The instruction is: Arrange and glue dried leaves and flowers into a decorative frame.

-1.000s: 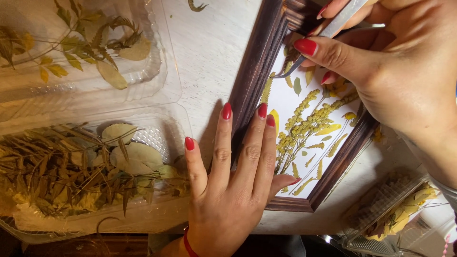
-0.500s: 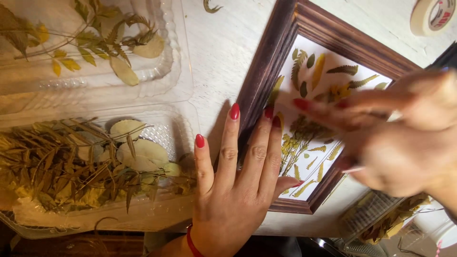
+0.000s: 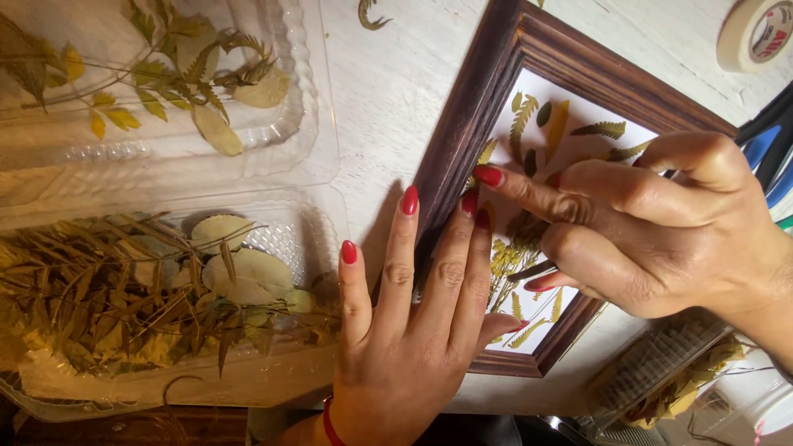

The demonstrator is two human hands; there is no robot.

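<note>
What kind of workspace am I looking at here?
Probably a home craft table: a wooden picture frame with pressed leaves, clear trays of dried leaves, and a tape roll.

Dark wooden picture frame (image 3: 462, 157) flat on white table, pressed yellow-green leaves (image 3: 529, 124) on white backing

L hand (image 3: 413, 330) flat on wooden frame (image 3: 462, 132); R hand (image 3: 652, 227) fingers (image 3: 529, 186) on pressed leaves (image 3: 529, 248).

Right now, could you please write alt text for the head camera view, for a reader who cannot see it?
Two hands work on a dark wooden picture frame holding pressed leaves on white paper: the left hand lies flat on its edge, and the right hand presses fingertips onto the leaves. Clear plastic trays of dried leaves sit alongside, and a tape roll lies near the corner.
</note>
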